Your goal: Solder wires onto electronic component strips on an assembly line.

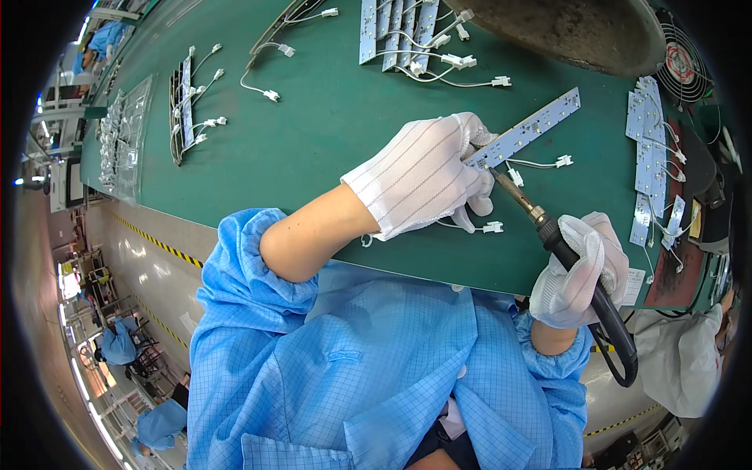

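Observation:
My left hand [427, 168], in a white striped glove, is closed on the near end of a narrow LED circuit board [536, 125]. The board slants up to the right above the green mat, and white wires with plugs [564, 161] lie around it. My right hand [580, 270], also gloved, grips the black handle of a soldering iron [601, 301]. The iron's tip meets or nearly meets the board's near end, just beside my left fingers; contact is too small to tell.
Several LED boards with wires [399, 31] lie at the back, others [650, 160] at the right, more [186, 110] at the left. Clear plastic trays [129, 141] stand on the far left of the green table [290, 164]. A fan [683, 63] and a dark round hood [572, 31] occupy the back right.

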Demonstrator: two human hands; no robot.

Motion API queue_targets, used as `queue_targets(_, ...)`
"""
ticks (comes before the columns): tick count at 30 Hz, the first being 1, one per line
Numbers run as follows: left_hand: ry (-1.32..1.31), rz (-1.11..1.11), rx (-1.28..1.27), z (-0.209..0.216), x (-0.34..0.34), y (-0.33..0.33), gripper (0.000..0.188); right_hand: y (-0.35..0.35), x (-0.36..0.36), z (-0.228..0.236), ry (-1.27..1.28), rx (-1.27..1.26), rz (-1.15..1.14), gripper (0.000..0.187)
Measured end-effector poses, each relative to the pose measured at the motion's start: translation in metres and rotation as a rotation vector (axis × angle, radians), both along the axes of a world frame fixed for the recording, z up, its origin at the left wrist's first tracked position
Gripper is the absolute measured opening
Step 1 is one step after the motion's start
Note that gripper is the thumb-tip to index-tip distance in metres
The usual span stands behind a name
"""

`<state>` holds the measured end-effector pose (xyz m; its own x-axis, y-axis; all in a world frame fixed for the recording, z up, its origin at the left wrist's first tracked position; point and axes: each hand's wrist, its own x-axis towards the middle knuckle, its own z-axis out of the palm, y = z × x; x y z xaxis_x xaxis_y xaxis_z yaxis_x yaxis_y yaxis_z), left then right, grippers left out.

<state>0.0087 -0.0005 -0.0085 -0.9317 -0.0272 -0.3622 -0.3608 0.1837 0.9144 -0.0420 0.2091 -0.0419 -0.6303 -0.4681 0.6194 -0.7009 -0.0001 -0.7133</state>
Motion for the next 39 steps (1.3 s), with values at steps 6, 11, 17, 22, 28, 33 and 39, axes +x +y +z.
queue_targets(6, -0.08, 0.024, 0.028, 0.012, 0.0, 0.002, 0.027, 0.0, 0.003, 0.0, -0.038, -0.02, -0.059, 0.02)
queue_targets(11, 0.212, -0.363, -1.054, 0.03, 0.022, -0.008, 0.039, 0.006, -0.004, -0.005, 0.339, 0.022, -0.351, 0.021)
queue_targets(17, 0.14, -0.305, -1.086, 0.017, 0.005, 0.012, 0.06, 0.013, 0.001, -0.005, 0.519, 0.243, -0.472, 0.033)
queue_targets(22, 0.103, -0.085, -0.662, 0.008, -0.004, 0.015, 0.03, 0.016, -0.001, -0.013, 0.348, 0.2, -0.381, 0.025)
queue_targets(28, 0.266, -0.068, -0.565, -0.002, 0.0, 0.007, 0.025, -0.011, 0.0, -0.003, 0.44, -0.05, -0.369, 0.018)
queue_targets(33, 0.428, -0.115, -0.685, -0.01, 0.0, 0.005, 0.024, -0.002, 0.007, -0.005, 0.091, 0.038, -0.273, 0.031)
queue_targets(39, 0.586, -0.175, -0.793, -0.021, 0.0, 0.002, 0.024, 0.001, -0.006, 0.0, 0.268, 0.045, -0.123, 0.02)
